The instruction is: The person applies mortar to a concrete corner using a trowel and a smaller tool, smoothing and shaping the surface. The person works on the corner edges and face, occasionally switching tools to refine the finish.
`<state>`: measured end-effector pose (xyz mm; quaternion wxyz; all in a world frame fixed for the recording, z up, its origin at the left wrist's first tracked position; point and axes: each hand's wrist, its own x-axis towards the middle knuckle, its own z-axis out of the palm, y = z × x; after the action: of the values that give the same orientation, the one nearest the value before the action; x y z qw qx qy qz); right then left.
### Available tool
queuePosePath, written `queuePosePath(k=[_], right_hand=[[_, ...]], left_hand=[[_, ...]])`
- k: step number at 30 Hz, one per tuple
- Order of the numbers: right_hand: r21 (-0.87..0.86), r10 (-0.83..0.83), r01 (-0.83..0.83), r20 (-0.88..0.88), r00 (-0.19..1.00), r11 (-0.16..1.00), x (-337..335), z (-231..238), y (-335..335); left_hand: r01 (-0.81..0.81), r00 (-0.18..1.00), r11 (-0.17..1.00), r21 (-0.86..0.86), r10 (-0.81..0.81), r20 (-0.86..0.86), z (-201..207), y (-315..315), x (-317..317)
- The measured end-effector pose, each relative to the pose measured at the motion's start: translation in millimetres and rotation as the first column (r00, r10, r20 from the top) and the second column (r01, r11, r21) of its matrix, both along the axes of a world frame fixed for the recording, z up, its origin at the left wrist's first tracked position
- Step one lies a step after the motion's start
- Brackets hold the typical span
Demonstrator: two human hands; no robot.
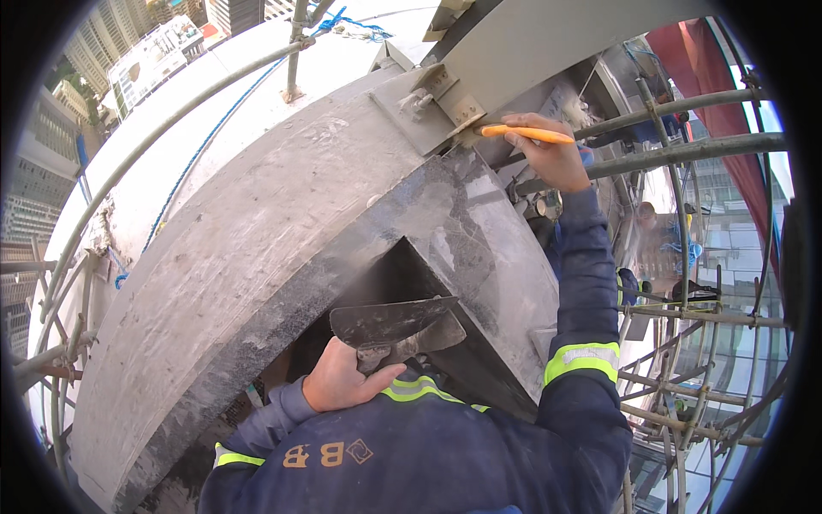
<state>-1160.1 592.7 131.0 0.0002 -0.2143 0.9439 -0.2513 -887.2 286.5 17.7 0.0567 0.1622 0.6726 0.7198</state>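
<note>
My right hand (552,161) is stretched out to the far right of centre, its fingers wrapped round an orange-handled tool (529,134). The handle points left, at the corner below a bolted steel bracket (462,111); its working end is too small to name. Close to my body, my left hand (342,377) grips a wide dark scraper (390,320), its blade lying crosswise. A second grey blade (438,336) overlaps it from behind; whether the same hand holds that one too, I cannot tell. Both blades are above a dark triangular opening (377,287) in the grey structure.
A curved grey ledge (248,231) sweeps across the left and middle. Overhead slants a large grey beam (548,43). Scaffold tubes (685,154) cross the right side, and more rails (163,141) run at left beside a blue rope (201,146). City buildings (94,47) lie far below.
</note>
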Motion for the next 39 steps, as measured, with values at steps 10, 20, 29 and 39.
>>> queuePosePath(k=[10, 20, 29, 39], right_hand=[[-0.17, -0.03, 0.012, -0.103, 0.994, 0.985, 7, 5, 18], [-0.103, -0.035, 0.014, -0.2, 0.979, 0.995, 6, 2, 16], [-0.125, -0.22, 0.183, -0.466, 0.857, 0.975, 18, 8, 28], [-0.461, -0.536, 0.373, -0.296, 0.791, 0.805, 222, 41, 23]], left_hand=[[-0.022, 1.0, 0.999, 0.031, 0.023, -0.011, -5, 2, -7], [0.034, 0.999, 0.999, -0.031, -0.034, -0.006, -1, 4, -6], [0.028, 0.995, 0.997, -0.078, -0.035, -0.089, 0, 0, -5], [0.146, 0.986, 0.986, -0.079, -0.152, -0.074, -7, -1, -9]])
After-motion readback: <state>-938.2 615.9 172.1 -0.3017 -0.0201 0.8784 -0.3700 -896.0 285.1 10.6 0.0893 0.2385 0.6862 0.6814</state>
